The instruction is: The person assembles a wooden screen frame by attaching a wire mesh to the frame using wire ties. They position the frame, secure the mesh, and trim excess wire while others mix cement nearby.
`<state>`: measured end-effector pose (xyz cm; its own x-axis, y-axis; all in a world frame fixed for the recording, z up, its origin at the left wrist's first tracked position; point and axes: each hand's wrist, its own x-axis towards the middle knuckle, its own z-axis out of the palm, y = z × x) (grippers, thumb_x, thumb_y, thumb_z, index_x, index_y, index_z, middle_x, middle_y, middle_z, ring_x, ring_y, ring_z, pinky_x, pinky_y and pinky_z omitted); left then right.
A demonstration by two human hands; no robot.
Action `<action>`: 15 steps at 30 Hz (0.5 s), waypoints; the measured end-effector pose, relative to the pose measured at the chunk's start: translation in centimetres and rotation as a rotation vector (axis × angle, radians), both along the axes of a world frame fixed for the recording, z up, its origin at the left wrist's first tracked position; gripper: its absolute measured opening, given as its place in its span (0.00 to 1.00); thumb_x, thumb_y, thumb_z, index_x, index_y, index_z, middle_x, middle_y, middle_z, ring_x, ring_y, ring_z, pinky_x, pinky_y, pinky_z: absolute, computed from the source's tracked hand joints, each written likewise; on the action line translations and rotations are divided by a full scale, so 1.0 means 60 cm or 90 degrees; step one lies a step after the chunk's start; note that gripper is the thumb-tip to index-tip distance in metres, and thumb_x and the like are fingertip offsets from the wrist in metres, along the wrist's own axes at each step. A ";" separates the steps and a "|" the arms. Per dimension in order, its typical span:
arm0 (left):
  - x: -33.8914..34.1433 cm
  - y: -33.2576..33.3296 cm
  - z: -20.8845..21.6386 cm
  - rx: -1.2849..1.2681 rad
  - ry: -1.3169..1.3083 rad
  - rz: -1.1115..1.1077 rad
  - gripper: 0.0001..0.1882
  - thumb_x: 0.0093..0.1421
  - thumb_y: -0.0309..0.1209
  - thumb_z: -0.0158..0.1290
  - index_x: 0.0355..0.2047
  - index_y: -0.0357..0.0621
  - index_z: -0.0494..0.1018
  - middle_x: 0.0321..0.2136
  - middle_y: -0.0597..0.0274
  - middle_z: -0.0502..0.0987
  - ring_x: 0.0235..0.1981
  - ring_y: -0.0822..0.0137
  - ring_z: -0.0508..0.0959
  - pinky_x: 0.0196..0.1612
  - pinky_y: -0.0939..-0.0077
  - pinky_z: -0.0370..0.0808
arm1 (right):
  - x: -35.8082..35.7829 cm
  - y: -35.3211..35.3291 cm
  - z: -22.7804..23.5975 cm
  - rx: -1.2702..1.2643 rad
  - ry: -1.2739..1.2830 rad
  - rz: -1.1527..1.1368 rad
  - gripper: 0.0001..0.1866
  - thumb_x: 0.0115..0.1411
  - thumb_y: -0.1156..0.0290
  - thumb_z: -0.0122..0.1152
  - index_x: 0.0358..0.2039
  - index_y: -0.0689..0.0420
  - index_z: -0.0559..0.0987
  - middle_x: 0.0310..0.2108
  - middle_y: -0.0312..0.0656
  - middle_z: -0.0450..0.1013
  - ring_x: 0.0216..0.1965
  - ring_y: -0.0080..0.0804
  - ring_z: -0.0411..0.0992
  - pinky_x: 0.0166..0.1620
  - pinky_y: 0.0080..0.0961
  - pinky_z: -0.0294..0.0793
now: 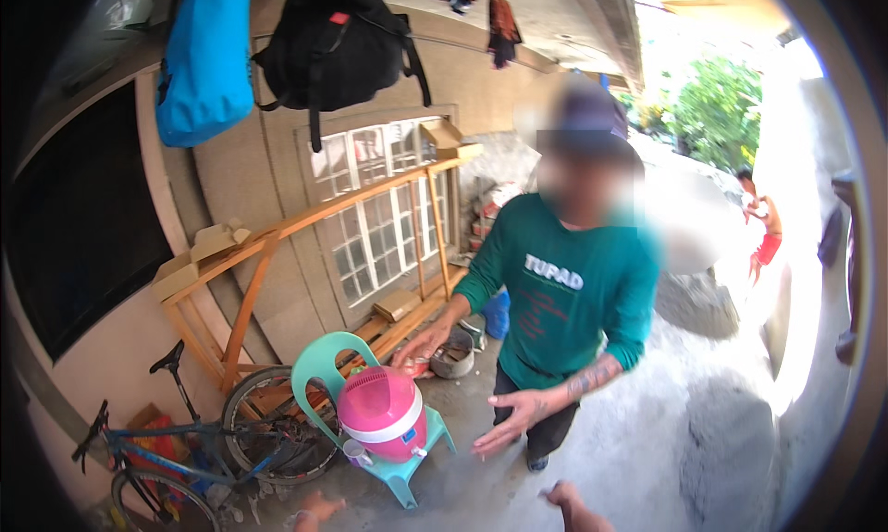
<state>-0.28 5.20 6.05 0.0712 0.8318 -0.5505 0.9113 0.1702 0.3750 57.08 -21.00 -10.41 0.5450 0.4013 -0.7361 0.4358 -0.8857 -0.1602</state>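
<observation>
Low in the head view, my left hand (320,508) is held out with its fingers apart and nothing in it. It is nearest to a mint-green plastic chair (400,491). A pink water jug (381,404) with a white band and a small tap sits on the seat, and a pale cup (357,453) stands beside it. My right hand (562,495) is at the lower edge, seen side-on, so its finger pose is unclear; no object shows in it. Facing me, a person in a green long-sleeved shirt (569,296) holds one hand above the jug and the other palm open.
A bicycle (199,453) leans at the left, by a wooden frame (250,296) carrying cardboard boxes. Blue and black bags (338,55) hang overhead. A bucket (453,356) stands behind the chair. Piles of grey sand or cement (726,439) lie at right; another person (763,219) is farther back.
</observation>
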 end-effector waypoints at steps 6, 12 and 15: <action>0.092 0.007 0.152 0.138 0.112 -0.202 0.49 0.48 0.68 0.57 0.65 0.53 0.67 0.70 0.54 0.58 0.71 0.41 0.53 0.64 0.17 0.37 | -0.263 0.083 0.312 0.111 -0.229 0.010 0.45 0.55 0.30 0.55 0.64 0.49 0.71 0.69 0.44 0.59 0.71 0.46 0.55 0.66 0.58 0.58; 0.140 -0.071 0.300 0.299 -0.066 -0.608 0.43 0.49 0.59 0.63 0.59 0.46 0.71 0.60 0.41 0.69 0.68 0.43 0.60 0.68 0.31 0.38 | -0.451 0.104 0.449 0.526 -0.393 0.169 0.39 0.53 0.41 0.63 0.59 0.53 0.74 0.62 0.50 0.65 0.65 0.50 0.58 0.64 0.50 0.60; 0.134 -0.062 0.357 0.518 -0.217 -0.296 0.37 0.52 0.51 0.64 0.55 0.40 0.72 0.56 0.44 0.73 0.60 0.47 0.70 0.62 0.46 0.61 | -0.464 0.044 0.491 0.598 -0.248 -0.123 0.38 0.51 0.45 0.67 0.57 0.56 0.75 0.58 0.52 0.69 0.61 0.48 0.66 0.60 0.50 0.66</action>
<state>7.76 1.51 27.47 0.5343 0.7958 0.2851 0.6439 -0.6017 0.4726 29.23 -18.34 19.07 0.7945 0.6031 0.0706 0.4697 -0.5367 -0.7009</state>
